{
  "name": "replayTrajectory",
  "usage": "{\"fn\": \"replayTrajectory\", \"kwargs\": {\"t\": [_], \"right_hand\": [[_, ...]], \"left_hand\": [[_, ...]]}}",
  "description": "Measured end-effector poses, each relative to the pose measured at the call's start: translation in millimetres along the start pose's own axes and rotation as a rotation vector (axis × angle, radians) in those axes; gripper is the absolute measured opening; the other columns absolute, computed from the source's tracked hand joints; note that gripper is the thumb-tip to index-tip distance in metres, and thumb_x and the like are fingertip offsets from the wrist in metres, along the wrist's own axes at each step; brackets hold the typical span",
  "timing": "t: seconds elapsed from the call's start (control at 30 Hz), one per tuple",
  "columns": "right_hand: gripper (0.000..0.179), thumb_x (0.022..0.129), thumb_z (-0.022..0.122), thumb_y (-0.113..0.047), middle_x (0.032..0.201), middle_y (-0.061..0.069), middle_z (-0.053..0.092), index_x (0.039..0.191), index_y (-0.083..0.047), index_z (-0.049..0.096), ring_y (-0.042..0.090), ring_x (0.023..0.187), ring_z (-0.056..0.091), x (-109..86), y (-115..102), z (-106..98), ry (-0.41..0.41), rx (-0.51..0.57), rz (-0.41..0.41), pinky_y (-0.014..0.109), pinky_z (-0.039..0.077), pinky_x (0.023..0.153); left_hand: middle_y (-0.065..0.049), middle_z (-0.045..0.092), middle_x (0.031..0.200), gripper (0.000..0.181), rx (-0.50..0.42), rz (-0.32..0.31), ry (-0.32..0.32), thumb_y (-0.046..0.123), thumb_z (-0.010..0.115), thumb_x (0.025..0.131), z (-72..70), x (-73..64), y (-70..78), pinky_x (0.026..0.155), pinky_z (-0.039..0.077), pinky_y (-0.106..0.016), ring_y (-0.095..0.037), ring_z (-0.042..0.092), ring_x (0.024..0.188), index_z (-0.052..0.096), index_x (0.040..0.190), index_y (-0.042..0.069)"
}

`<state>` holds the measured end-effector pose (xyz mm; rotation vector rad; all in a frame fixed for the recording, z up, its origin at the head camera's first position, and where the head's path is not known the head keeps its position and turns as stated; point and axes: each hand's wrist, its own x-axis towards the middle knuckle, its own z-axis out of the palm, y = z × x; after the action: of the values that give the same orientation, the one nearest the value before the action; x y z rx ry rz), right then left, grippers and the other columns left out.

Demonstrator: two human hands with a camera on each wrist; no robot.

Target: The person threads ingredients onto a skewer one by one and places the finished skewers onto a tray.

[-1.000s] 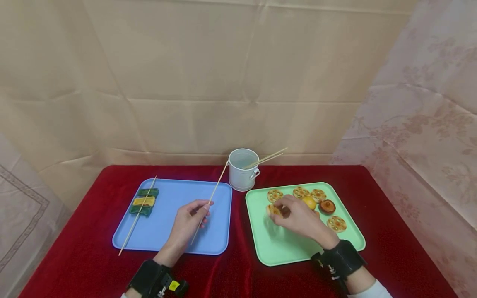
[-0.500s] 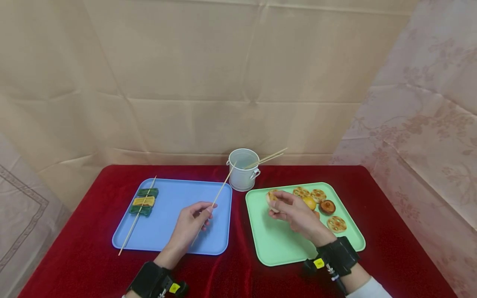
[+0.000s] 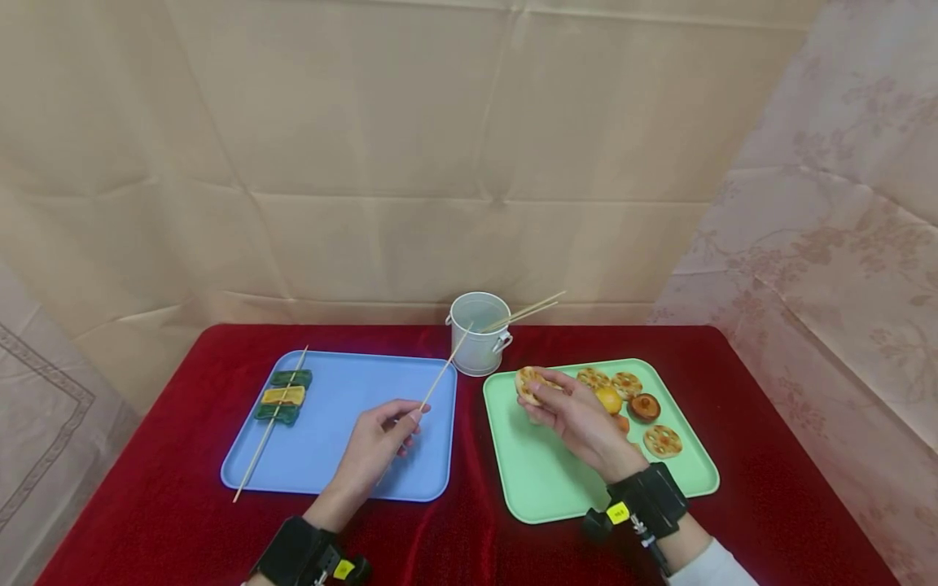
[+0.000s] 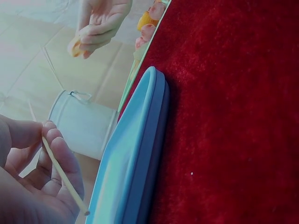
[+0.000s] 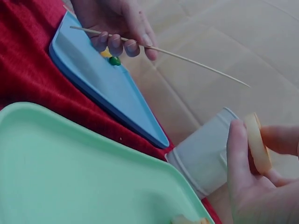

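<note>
Head view: here's my left hand (image 3: 384, 439) pinching a bare skewer (image 3: 445, 368), left of the white bucket (image 3: 479, 356) and over the blue tray (image 3: 359, 382), where a loaded skewer (image 3: 282, 396) carries green and yellow pieces! To the bucket's right, my right hand (image 3: 582, 419) grips a round browned slice (image 3: 526, 387) above the green tray (image 3: 538, 468), while a yellow ball (image 3: 609, 398) and more round slices (image 3: 662, 441) lie farther right of the bucket. Left wrist view: thumb and fingers pressed on the bare skewer, the bucket beyond. Right wrist view: the slice stands edge-on in my fingers, near the bucket, the bare skewer's pointed tip apart from it
</note>
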<state>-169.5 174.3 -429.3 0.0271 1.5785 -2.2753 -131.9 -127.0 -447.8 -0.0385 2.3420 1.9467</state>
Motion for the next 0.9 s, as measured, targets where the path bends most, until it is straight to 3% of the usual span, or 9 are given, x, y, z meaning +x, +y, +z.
{"fn": "replayTrajectory", "kwargs": {"t": [0.2,0.43,0.67,0.9], "right_hand": [[0.038,0.107,0.057,-0.013,0.114,0.005,0.066,0.139,0.006,0.048,0.012,0.096,0.071,5.1,-1.0,5.3,0.097,0.004,-0.022,0.025,0.056,0.09],[0.019,0.107,0.059,-0.015,0.105,0.001,0.071,0.122,-0.004,0.058,0.013,0.094,0.072,11.3,-4.3,10.7,0.203,0.066,-0.029,0.024,0.056,0.088],[0.024,0.108,0.055,-0.015,0.103,0.001,0.071,0.127,-0.001,0.053,0.014,0.093,0.072,12.6,-7.2,13.5,0.218,0.129,-0.026,0.023,0.056,0.087],[0.024,0.109,0.051,-0.014,0.102,0.002,0.072,0.13,-0.002,0.05,0.012,0.091,0.073,11.7,-8.1,15.0,0.195,0.179,-0.012,0.022,0.056,0.086]], "left_hand": [[-0.014,0.065,0.081,0.016,0.083,0.058,-0.022,0.009,0.068,0.099,1.7,-1.6,-0.4,0.055,0.046,-0.026,-0.021,0.057,0.067,0.078,0.11,0.004],[-0.011,0.068,0.08,0.014,0.159,0.129,-0.091,0.011,0.071,0.097,3.9,-5.6,2.2,0.054,0.045,-0.024,-0.016,0.056,0.065,0.079,0.107,0.005],[-0.006,0.069,0.077,0.012,0.232,0.189,-0.122,0.011,0.071,0.096,5.6,-7.7,1.6,0.06,0.046,-0.025,-0.011,0.057,0.065,0.08,0.105,0.007],[-0.005,0.068,0.076,0.012,0.245,0.178,-0.114,0.011,0.071,0.097,6.6,-8.2,0.0,0.06,0.045,-0.025,-0.011,0.056,0.065,0.08,0.104,0.008]]}}
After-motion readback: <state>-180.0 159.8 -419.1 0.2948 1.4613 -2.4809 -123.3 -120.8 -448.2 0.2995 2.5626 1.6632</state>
